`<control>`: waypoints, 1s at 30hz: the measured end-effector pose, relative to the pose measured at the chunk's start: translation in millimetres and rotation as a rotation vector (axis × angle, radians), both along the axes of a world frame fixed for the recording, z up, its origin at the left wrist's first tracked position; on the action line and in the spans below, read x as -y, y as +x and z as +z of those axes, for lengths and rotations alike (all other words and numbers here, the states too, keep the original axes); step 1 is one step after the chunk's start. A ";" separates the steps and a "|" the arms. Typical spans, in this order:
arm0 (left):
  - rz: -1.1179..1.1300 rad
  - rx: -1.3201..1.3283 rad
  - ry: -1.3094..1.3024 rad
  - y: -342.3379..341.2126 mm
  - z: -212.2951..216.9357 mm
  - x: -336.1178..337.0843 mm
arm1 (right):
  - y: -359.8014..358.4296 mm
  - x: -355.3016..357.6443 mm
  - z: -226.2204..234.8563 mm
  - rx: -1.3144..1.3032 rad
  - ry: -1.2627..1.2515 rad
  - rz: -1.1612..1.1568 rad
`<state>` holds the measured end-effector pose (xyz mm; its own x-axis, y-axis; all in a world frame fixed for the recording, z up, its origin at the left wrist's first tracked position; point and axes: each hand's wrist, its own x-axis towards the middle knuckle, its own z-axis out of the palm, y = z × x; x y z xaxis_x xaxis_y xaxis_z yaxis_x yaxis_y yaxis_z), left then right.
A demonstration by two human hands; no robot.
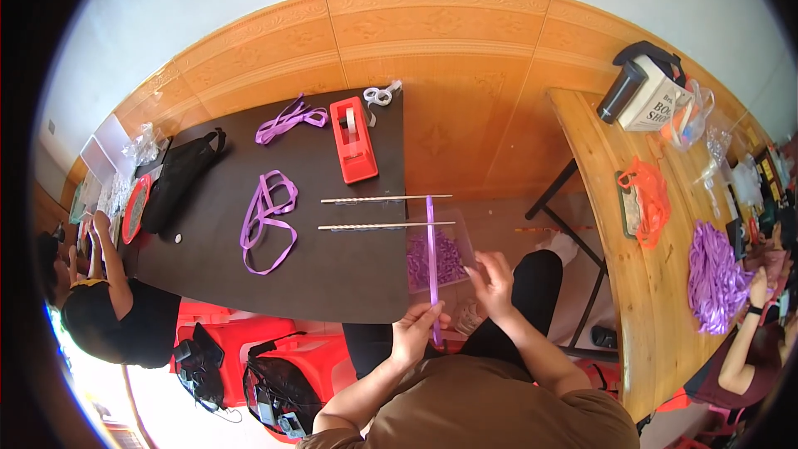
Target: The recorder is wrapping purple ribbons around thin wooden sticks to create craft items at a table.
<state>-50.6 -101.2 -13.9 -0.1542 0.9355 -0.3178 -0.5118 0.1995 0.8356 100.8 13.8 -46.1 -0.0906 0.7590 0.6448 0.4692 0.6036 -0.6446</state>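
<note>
Purple ribbon strip [431,258] running straight away from the body, long axis near vertical, crossing two thin sticks [386,212] at table edge; near end pinched in left hand [414,331], right hand [495,283] just beside, fingers loosely spread, apparently empty; lower ribbon end hidden behind left fingers

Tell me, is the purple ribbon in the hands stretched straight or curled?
Stretched straight: the purple ribbon runs taut from the left hand across both sticks.
</note>
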 end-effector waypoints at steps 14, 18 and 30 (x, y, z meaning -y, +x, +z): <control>0.019 0.039 0.008 1.4 22.8 6.3 | -29.8 -21.8 63.3 0.481 0.796 0.300; 0.016 0.122 0.037 1.3 23.1 7.1 | -29.6 -11.8 66.0 0.487 0.797 0.304; 0.058 0.275 0.052 4.7 25.0 -3.2 | -35.3 -5.4 117.1 0.158 0.507 0.336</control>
